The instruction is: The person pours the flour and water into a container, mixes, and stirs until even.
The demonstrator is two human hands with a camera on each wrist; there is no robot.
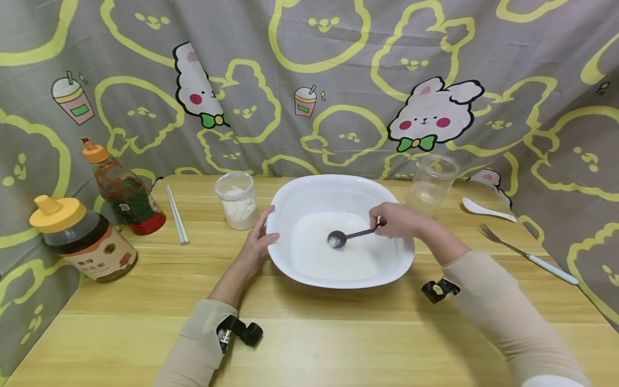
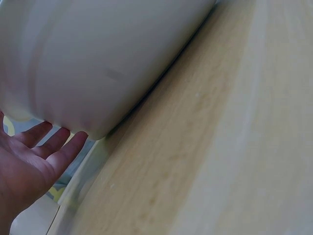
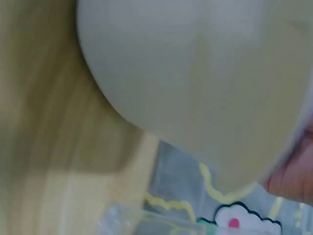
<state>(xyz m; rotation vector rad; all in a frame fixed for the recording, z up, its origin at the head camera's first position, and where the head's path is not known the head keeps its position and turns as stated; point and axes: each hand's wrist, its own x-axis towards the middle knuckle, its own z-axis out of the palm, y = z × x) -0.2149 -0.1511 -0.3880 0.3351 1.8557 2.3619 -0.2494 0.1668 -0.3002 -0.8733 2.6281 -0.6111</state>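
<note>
A white basin (image 1: 285,263) stands on the table with a pool of milky white liquid (image 1: 309,236) inside. At its left side, my left hand (image 1: 254,242) holds the rim; the thumb lies at the rim's edge. In the left wrist view, fingertips touch the outer wall of the basin (image 2: 112,58). Over the basin's right part, my right hand (image 1: 398,219) grips the handle of a dark measuring spoon (image 1: 337,239). The spoon's round bowl is at the liquid, near the middle. The right wrist view shows mostly the outer wall of the basin (image 3: 186,88), hiding the spoon.
Left of the basin are a jar of white powder (image 1: 239,207), chopsticks (image 1: 177,215), a red-based sauce bottle (image 1: 128,196) and a yellow-capped honey jar (image 1: 96,247). To the right stand a clear cup (image 1: 435,174), a white spoon (image 1: 488,209) and a fork (image 1: 527,255). A patterned curtain (image 1: 338,91) hangs behind.
</note>
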